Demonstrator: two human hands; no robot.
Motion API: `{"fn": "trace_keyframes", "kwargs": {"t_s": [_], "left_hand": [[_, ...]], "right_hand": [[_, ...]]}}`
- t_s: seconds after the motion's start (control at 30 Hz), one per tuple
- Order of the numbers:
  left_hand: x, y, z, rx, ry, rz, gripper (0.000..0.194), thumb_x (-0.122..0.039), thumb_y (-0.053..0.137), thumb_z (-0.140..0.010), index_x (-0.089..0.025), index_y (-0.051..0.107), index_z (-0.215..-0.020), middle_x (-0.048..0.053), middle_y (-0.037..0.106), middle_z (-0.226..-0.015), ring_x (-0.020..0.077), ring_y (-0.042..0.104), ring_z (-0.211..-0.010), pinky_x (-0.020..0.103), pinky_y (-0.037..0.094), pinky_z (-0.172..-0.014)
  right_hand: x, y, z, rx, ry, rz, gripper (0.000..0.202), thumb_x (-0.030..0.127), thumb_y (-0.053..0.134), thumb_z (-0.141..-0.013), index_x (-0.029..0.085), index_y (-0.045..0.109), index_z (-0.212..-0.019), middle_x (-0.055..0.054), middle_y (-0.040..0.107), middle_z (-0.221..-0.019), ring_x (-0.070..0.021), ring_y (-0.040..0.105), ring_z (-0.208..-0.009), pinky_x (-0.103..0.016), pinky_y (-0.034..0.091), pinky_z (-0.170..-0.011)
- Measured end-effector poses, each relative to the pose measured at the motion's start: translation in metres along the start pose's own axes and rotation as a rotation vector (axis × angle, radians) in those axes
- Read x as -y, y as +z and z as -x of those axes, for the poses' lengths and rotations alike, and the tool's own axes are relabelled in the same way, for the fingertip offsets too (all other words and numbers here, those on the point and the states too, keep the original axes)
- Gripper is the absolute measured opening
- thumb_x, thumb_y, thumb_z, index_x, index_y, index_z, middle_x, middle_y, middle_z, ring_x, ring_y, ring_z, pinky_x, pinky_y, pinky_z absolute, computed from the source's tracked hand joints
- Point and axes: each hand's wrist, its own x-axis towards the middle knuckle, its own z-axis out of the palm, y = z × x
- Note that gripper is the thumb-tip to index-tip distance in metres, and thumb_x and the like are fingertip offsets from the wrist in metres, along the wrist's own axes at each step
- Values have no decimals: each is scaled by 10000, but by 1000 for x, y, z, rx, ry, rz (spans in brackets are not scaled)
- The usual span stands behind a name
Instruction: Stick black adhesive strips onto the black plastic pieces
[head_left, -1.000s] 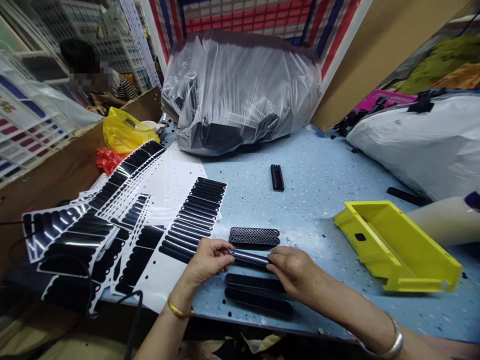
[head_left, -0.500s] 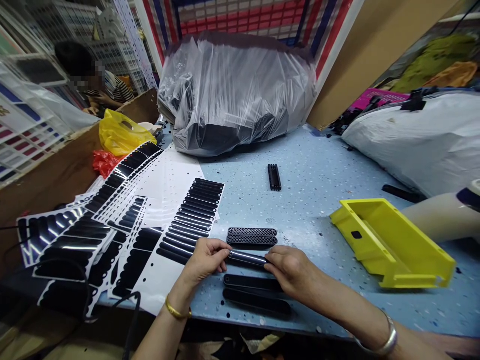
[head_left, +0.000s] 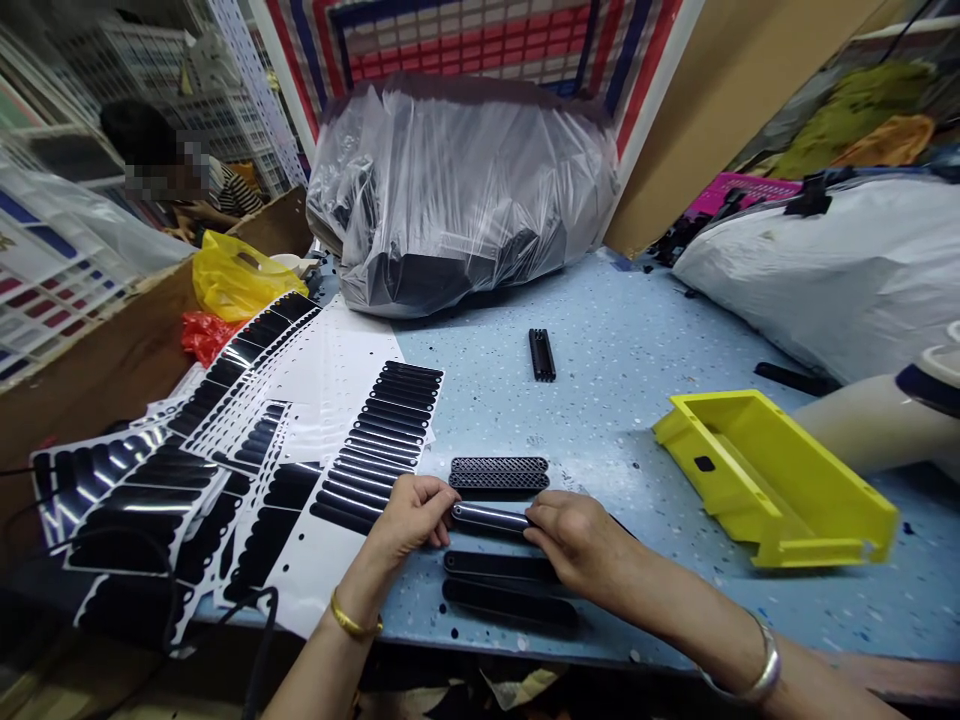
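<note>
The blue speckled table [head_left: 615, 420] spreads before you, and a large plastic-wrapped bundle [head_left: 465, 190] sits towards its far edge. Sheets of black strips [head_left: 379, 440] overlap along the table's left side, some reaching the near left corner. A yellow bin [head_left: 739, 505] stands towards the right edge. Your right hand [head_left: 574, 535] is clamped on one end of a glossy black strip [head_left: 491, 518], and your left hand [head_left: 416, 515] has thumb and finger pinched at its other end. You hold that strip near the table's near edge, between two plain dark pieces [head_left: 499, 567] on the near side and a mesh-patterned pair [head_left: 499, 473] on the far side. A small black block [head_left: 541, 355] lies farther in, towards the bundle.
</note>
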Motion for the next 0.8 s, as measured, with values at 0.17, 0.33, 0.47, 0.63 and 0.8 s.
{"fn": "trace_keyframes", "kwargs": {"t_s": [0.17, 0.33, 0.47, 0.63, 0.8], "left_hand": [[-1, 2, 3, -2, 41, -52, 257, -388, 731, -642, -134, 700, -651, -33, 548, -420, 93, 539, -360, 155, 364, -344], [0, 3, 5, -64, 49, -64, 252, -385, 740, -647, -134, 723, -654, -23, 559, -424, 98, 531, -362, 163, 353, -346], [0, 4, 6, -72, 54, -78, 263, -395, 715, -643, -132, 723, -646, -20, 548, -408, 100, 535, -365, 163, 353, -347], [0, 4, 7, -62, 63, -80, 282, -417, 733, -636, -136, 721, -648, -17, 560, -432, 103, 541, -375, 168, 361, -353], [3, 4, 6, -68, 60, -77, 302, -442, 750, -628, -142, 721, -649, -19, 552, -414, 108, 539, -367, 169, 345, -341]], "right_hand": [[-4, 1, 1, -26, -2, -38, 204, 110, 530, -891, 170, 675, -760, -65, 661, -764, -183, 621, -684, -280, 487, -643], [-19, 10, 5, -81, -13, -171, 147, 186, 594, -902, 193, 732, -853, -44, 711, -788, -164, 652, -707, -264, 520, -665], [-22, 16, 11, -153, -21, -203, 163, 213, 580, -924, 192, 742, -926, -61, 734, -836, -181, 677, -757, -295, 554, -721], [-14, 18, 18, -168, -32, -229, 214, 211, 511, -965, 185, 720, -1000, -91, 707, -923, -193, 665, -822, -329, 560, -774], [-14, 22, 21, -205, -26, -248, 243, 179, 488, -958, 172, 710, -1053, -83, 688, -885, -186, 645, -791, -336, 565, -753]]}}
